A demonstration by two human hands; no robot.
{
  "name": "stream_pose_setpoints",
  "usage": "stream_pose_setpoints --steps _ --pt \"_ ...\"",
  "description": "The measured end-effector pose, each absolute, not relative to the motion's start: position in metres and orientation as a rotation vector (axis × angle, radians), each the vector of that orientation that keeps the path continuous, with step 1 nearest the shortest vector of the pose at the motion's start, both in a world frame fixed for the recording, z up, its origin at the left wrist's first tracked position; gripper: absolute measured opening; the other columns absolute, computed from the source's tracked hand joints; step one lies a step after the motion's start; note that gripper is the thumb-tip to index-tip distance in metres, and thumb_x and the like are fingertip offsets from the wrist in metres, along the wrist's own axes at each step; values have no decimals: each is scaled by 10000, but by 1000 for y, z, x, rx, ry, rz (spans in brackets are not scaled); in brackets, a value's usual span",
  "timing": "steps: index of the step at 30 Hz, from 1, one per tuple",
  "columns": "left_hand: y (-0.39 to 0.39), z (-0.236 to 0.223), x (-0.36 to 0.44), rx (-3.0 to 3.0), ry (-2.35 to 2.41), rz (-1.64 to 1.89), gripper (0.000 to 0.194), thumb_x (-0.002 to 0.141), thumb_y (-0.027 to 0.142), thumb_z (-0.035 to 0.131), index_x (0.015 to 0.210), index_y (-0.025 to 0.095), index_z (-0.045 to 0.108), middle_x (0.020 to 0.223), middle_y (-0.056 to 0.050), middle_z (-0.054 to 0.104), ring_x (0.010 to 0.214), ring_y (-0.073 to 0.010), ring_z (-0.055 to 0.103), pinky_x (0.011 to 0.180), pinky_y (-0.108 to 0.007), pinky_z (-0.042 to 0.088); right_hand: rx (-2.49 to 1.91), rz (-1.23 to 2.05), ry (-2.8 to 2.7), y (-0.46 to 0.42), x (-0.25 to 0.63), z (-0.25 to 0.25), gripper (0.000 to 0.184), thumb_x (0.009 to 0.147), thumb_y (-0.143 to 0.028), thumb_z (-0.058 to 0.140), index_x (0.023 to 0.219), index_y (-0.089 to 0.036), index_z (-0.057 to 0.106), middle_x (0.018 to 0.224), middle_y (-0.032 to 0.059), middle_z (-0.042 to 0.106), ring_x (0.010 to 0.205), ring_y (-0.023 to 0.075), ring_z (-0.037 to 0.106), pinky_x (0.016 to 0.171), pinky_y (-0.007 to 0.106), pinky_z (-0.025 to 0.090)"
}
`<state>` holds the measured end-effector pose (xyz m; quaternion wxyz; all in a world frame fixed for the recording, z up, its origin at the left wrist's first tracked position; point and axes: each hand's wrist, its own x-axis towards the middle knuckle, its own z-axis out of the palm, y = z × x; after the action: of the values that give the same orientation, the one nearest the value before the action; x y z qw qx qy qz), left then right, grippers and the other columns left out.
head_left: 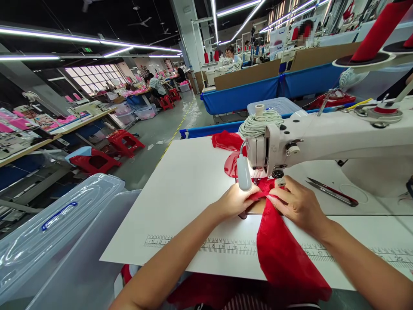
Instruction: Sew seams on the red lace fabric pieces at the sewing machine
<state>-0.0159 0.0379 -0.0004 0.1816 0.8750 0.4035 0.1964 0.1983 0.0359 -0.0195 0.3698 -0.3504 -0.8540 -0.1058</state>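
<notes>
A strip of red fabric point(277, 245) runs from under the head of a white sewing machine point(309, 146) and hangs over the table's front edge. My left hand point(235, 200) pinches the fabric just left of the needle area, lit by a small lamp point(244, 173). On the other side, my right hand point(298, 204) grips the same cloth between thumb and fingers. The needle itself is hidden behind the lamp and my hands. Behind the machine head, more red pieces point(230, 163) lie on the white tabletop point(180, 193).
Thread snips point(332, 191) lie right of my right hand. A printed ruler point(226, 246) runs along the table front. Clear plastic boxes point(80, 215) stand at the left. A red thread cone point(380, 32) rises upper right. Red stools point(124, 142) and people at other machines are farther back.
</notes>
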Motion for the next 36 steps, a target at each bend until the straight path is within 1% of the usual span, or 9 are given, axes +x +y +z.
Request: stream_pose_setpoints --steps 5,9,12,14,18,22,27,33,36 --pt "36 -13 -9 2544 1210 646 118 935 248 528 877 173 599 810 -13 596 753 -147 571 697 -253 466 -791 -210 -2244 34 199 -18 190 929 -149 484 794 -205 606 1053 63 694 868 172 643 722 274 464" --pt "32 -23 -6 2649 1229 687 154 934 219 487 837 182 600 736 -11 576 672 -139 551 631 -245 440 -796 -111 -2352 35 204 -21 133 934 -160 461 894 -205 580 867 40 685 706 154 626 606 265 445" --pt "28 -25 -7 2740 1211 701 193 926 176 453 775 183 572 671 5 540 592 -121 503 549 -224 395 -796 -22 -2428 35 206 -24 220 883 -101 467 1064 -192 555 927 55 666 739 163 621 578 262 434" --pt "25 -25 -7 2797 1191 709 228 921 143 422 732 181 545 647 12 520 559 -112 469 509 -217 361 -805 -20 -2461 36 205 -25 295 846 -62 485 1099 -197 552 964 59 657 794 171 620 592 258 432" --pt "23 -26 -6 2874 1156 722 281 938 117 377 701 179 515 649 14 514 554 -102 451 498 -210 350 -869 -134 -2470 36 205 -26 224 816 -35 495 918 -209 591 847 28 633 716 152 590 546 245 378" --pt "24 -27 -7 2910 1160 719 314 961 123 351 693 180 503 641 15 508 541 -102 449 484 -212 353 -914 -188 -2391 37 207 -27 197 837 -43 447 818 -196 570 834 30 619 595 115 542 476 238 297" --pt "24 -27 -9 2976 1144 694 331 974 115 339 703 181 518 647 10 542 555 -111 508 510 -214 431 -876 -69 -2375 37 207 -29 231 887 -75 450 698 -199 500 724 1 557 573 113 476 501 241 312" --pt "16 -23 -4 3075 1115 679 314 951 56 351 781 165 591 815 -42 666 753 -145 647 730 -276 571 -860 -66 -2397 36 205 -29 266 860 -16 432 672 -199 477 682 -2 502 599 135 433 528 263 319" --pt "9 -17 0 3081 1131 685 301 989 152 345 938 128 641 935 -87 694 885 -180 667 850 -317 571 -868 -82 -2388 36 205 -28 256 867 -37 438 671 -199 472 678 -2 507 597 136 439 526 265 314"
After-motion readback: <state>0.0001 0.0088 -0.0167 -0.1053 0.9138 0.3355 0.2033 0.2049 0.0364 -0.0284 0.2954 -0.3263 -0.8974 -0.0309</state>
